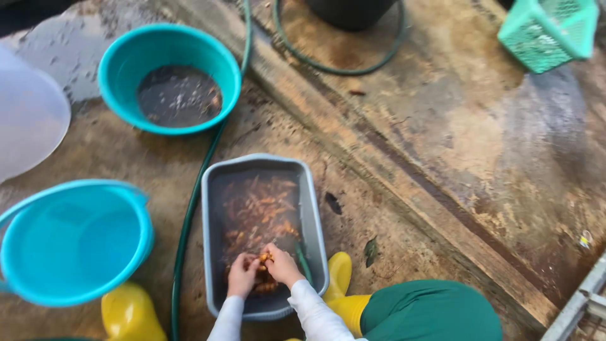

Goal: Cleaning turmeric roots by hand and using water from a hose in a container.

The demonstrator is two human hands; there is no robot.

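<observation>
Tub [315, 215]: grey, centre, filled with dark water and orange pieces [255, 208].
Left hand [242, 275]: at 6 o'clock in tub, fingers curled on an orange piece.
Right hand [282, 265]: touching left, pinching same clump.
Hose [189, 215]: green, at tub's 9 o'clock.

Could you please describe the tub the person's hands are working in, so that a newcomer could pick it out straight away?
Start at the green hose running down the wet floor; the grey tub lies just right of it, between two yellow boots. The left hand and right hand meet over small orange pieces in its dark water. Unlike the round teal basins nearby, it is rectangular and grey.
</observation>
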